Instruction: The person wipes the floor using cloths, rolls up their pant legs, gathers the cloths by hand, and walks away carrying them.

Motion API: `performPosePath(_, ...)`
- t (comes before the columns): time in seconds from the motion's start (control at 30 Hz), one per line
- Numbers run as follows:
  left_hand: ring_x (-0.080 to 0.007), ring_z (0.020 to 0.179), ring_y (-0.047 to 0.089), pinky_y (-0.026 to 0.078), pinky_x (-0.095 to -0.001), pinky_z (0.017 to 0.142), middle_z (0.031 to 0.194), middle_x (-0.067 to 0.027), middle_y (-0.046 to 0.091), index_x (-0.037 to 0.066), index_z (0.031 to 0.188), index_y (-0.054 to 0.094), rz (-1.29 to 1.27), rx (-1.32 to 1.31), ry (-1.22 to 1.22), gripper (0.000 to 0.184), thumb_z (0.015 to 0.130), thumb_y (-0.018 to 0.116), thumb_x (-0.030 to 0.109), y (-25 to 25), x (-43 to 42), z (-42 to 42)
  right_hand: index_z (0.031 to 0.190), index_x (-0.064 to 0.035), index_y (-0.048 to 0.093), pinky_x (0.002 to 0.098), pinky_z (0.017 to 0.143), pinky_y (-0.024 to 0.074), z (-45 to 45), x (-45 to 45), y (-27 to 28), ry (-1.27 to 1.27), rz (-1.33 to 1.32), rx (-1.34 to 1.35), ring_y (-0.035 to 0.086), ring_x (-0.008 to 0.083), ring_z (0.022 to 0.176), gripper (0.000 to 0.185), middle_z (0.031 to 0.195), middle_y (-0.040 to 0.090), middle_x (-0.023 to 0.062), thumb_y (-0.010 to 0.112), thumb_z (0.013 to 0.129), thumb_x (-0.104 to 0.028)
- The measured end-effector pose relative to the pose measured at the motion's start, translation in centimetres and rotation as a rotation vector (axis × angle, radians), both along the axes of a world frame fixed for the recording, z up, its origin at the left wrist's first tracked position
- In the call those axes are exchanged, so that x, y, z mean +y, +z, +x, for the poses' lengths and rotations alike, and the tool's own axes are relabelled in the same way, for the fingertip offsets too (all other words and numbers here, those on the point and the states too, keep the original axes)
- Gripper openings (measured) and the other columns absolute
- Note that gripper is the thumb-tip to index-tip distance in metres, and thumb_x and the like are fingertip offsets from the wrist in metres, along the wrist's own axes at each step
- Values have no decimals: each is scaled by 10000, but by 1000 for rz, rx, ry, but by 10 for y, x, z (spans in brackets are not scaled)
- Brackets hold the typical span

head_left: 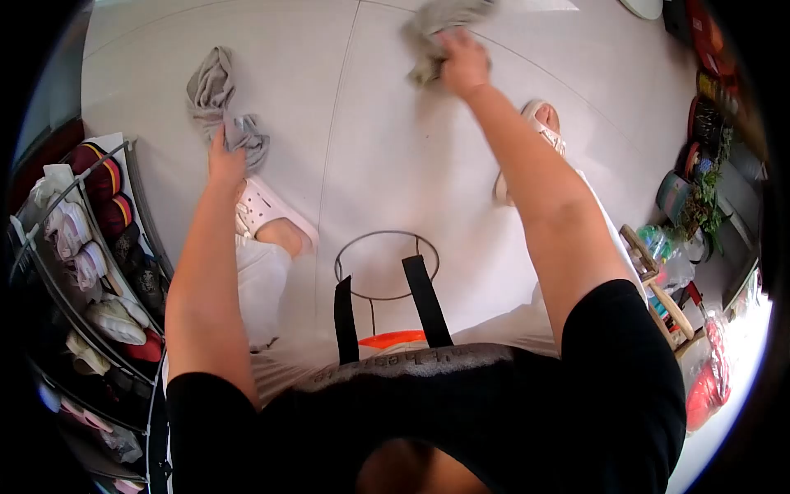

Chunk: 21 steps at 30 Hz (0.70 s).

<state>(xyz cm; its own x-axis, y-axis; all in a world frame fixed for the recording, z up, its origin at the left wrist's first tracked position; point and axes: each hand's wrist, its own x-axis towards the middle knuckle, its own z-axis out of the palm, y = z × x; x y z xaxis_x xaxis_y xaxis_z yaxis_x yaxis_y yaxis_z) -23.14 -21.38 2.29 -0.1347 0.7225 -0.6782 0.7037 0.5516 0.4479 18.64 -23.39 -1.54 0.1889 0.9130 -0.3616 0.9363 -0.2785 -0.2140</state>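
Note:
A crumpled grey cloth (pixel 212 89) hangs in twisted folds from my left hand (pixel 226 160), whose fingers are closed around its lower part. Over the pale tiled floor, my right hand (pixel 466 66) grips a second cloth (pixel 448 16), grey-beige and bunched, reaching the top edge of the view. That hand and cloth are smeared by motion. Just below my left hand is a pale clog (pixel 271 210) on one foot; the other clog (pixel 543 123) shows beside my right forearm.
A shoe rack (pixel 132 177) with several shoes stands on the left. A round wire frame (pixel 387 233) is low in front of me. On the right are a wooden stool (pixel 671 311), a plant (pixel 704 198) and plastic bags (pixel 671 255).

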Motion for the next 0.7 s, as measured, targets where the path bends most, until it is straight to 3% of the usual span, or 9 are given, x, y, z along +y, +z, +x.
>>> performPosePath(0.07, -306, 1134, 347, 306, -327, 930, 1244, -191, 318, 116, 1242, 322, 101, 282, -186, 634, 647, 521, 28, -8, -2, 12, 1117, -245, 472, 414, 885, 335, -46, -27, 7, 242, 19, 96, 374, 332, 1048, 470, 1255, 344, 46, 502, 667, -110)
performPosePath(0.1, -306, 1134, 347, 306, -327, 930, 1244, -191, 318, 116, 1242, 322, 96, 281, -183, 634, 647, 521, 28, -12, -2, 12, 1093, -227, 496, 420, 874, 341, -67, -47, 17, 309, -17, 205, 385, 336, 1033, 449, 1239, 367, 47, 482, 672, -74)
performPosePath(0.13, -317, 1149, 318, 294, -333, 940, 1265, -196, 275, 144, 1248, 316, 70, 295, -202, 638, 655, 527, 37, -15, -2, 9, 1068, -276, 505, 431, 886, 339, -85, -75, 13, 379, -94, 252, 327, 347, 1094, 409, 1249, 344, -23, 517, 686, -128)
performPosePath(0.23, -332, 1168, 283, 275, -336, 956, 1286, -209, 226, 175, 1259, 303, 10, 305, -219, 637, 676, 528, 51, -8, 3, 10, 1071, -274, 504, 488, 864, 339, -122, -145, 37, 650, -284, 328, 319, 329, 1109, 430, 1249, 332, -4, 515, 680, -93)
performPosePath(0.33, -341, 1175, 268, 264, -338, 963, 1288, -222, 209, 185, 1267, 290, -11, 290, -232, 625, 698, 517, 61, -6, 0, 10, 1042, -248, 533, 450, 868, 355, -131, -160, 47, 721, -424, 420, 326, 327, 1102, 408, 1234, 349, 10, 522, 671, -79)
performPosePath(0.4, -346, 1178, 260, 260, -342, 965, 1290, -227, 199, 193, 1270, 285, 9, 284, -247, 618, 709, 511, 66, -15, -2, 4, 962, -182, 582, 392, 868, 376, -130, -140, 61, 404, -357, 648, 395, 322, 1048, 363, 1158, 438, 66, 503, 644, -27)
performPosePath(0.5, -345, 1184, 249, 254, -349, 969, 1295, -223, 192, 213, 1274, 275, 61, 299, -259, 645, 694, 504, 49, -30, -10, -3, 895, -80, 601, 342, 858, 384, -95, -68, 51, 223, 57, 844, 484, 339, 927, 395, 993, 536, 162, 410, 577, 55)
performPosePath(0.63, -333, 1192, 244, 253, -355, 968, 1307, -208, 179, 242, 1276, 269, 6, 353, -269, 673, 672, 486, 38, -28, -2, 0, 1013, -94, 545, 344, 870, 372, -16, 24, 52, 104, 320, 446, 457, 336, 977, 414, 1102, 485, 140, 429, 629, 5)
performPosePath(0.7, -331, 1193, 246, 254, -355, 968, 1308, -208, 175, 249, 1275, 271, -3, 358, -271, 680, 664, 479, 36, -27, -4, 2, 1046, -137, 527, 380, 880, 358, -15, 22, 41, 46, 258, 334, 416, 367, 1006, 410, 1184, 419, 121, 451, 656, -33)
